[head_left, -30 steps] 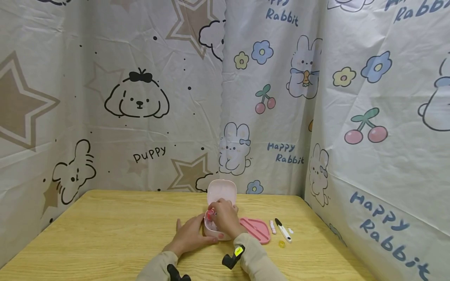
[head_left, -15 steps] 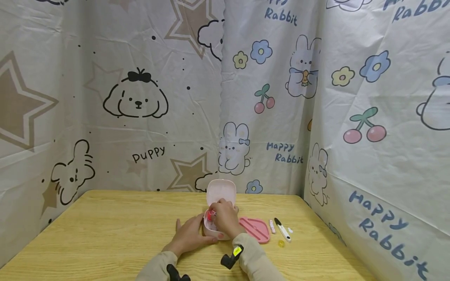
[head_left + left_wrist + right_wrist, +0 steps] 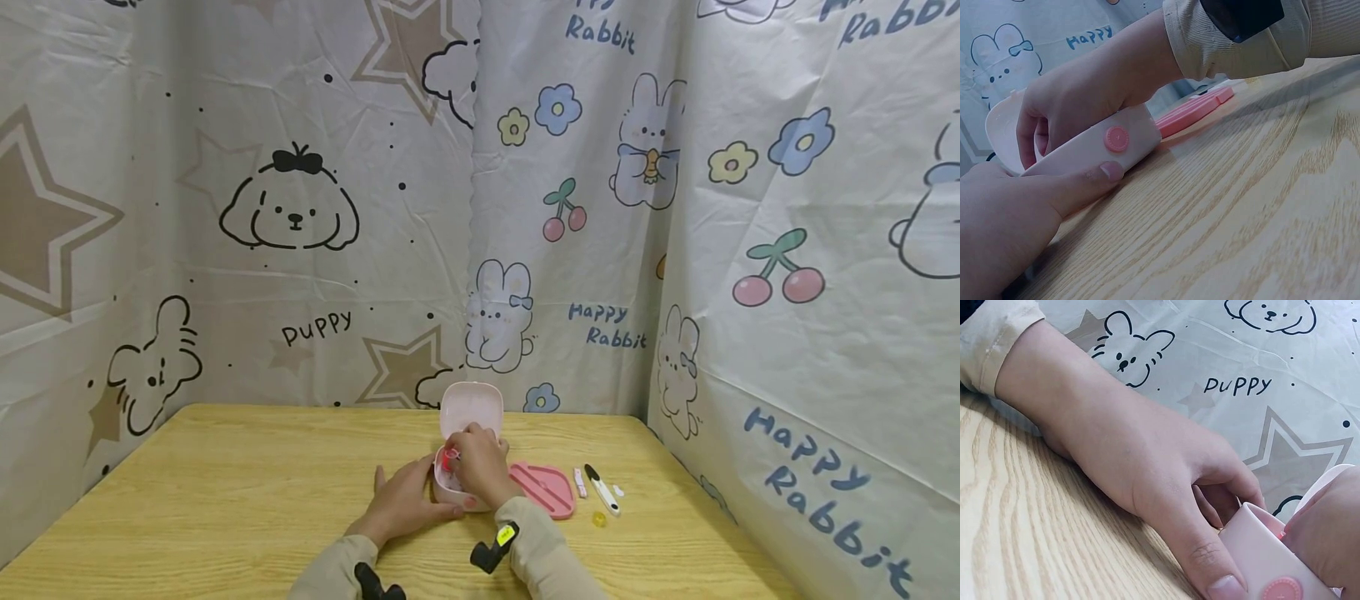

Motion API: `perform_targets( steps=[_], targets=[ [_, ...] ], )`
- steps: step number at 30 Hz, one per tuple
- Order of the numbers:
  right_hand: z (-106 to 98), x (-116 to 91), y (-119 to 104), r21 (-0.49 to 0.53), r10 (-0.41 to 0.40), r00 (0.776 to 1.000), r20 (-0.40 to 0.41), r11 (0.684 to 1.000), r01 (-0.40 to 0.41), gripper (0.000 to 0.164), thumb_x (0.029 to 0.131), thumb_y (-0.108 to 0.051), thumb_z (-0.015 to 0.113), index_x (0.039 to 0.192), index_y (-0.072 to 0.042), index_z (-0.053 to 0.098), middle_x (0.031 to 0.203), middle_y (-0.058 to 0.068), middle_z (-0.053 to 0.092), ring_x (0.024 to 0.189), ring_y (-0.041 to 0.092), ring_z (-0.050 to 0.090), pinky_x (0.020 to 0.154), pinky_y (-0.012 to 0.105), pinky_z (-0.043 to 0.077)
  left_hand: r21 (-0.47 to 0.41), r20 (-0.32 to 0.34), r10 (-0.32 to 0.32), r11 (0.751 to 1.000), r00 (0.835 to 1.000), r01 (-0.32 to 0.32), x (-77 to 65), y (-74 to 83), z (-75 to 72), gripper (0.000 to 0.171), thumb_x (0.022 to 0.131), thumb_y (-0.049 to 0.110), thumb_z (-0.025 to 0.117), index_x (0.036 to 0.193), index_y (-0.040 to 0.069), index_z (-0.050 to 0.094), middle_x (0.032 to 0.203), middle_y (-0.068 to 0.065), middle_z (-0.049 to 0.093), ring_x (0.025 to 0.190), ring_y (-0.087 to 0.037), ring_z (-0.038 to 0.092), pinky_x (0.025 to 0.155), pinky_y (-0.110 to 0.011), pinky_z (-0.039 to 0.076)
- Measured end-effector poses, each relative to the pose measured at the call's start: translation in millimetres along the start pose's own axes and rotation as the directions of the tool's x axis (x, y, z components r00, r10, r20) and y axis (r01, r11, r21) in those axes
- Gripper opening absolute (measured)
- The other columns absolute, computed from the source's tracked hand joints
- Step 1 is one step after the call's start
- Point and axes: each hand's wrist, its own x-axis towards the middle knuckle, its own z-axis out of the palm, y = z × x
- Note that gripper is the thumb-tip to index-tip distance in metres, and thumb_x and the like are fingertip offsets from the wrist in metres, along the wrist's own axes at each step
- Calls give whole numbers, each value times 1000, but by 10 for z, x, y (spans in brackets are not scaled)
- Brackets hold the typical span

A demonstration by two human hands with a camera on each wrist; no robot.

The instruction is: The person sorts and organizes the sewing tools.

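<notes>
Nothing visibly moved: left fingers (image 3: 1244,481) grip the box (image 3: 1088,152), right fingers (image 3: 1025,139) inside, their grasp unclear.

The table (image 3: 247,500) is yellow-brown wood with wavy lines, and it fills most of the bottom of the head view. In the lower middle sits 1 pale pink box (image 3: 1088,152) with its lid up, and just right of it lies a flat pink tray (image 3: 555,481). Farther to the lower right are 4 little things: a pink-and-white piece (image 3: 581,483), a white stick with a black end (image 3: 603,492), a white bit (image 3: 618,491) and a round yellow thing (image 3: 599,519).
</notes>
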Motion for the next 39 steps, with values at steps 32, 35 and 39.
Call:
perform_targets(
  steps=[32, 35, 39],
  targets=[
    [-65, 0, -55, -17, 35, 998, 48, 999, -34, 9, 88, -21, 84, 97, -22, 85, 104, 2, 63, 94, 26, 56, 82, 53, 43, -26, 7, -9, 1000, 1000, 9, -17, 26, -6, 105, 71, 67, 85, 149, 5, 52, 143, -14, 60, 134, -39, 53, 105, -86, 1],
    [-65, 2, -53, -11, 38, 998, 50, 999, -37, 8, 88, -21, 83, 96, -22, 85, 102, 2, 63, 93, 26, 55, 82, 52, 43, -19, 4, -4, 1000, 1000, 4, -20, 24, -6, 108, 71, 70, 84, 151, 5, 52, 143, -14, 60, 133, -39, 53, 105, -86, 2],
    [-62, 3, -52, 1, 47, 998, 52, 999, -47, 7, 89, -21, 83, 96, -22, 85, 100, 1, 62, 93, 25, 54, 82, 51, 42, -15, 2, 3, 1000, 1000, -3, -22, 36, -11, 110, 71, 72, 82, 152, 6, 51, 143, -13, 60, 133, -38, 54, 104, -87, 3]
  ],
)
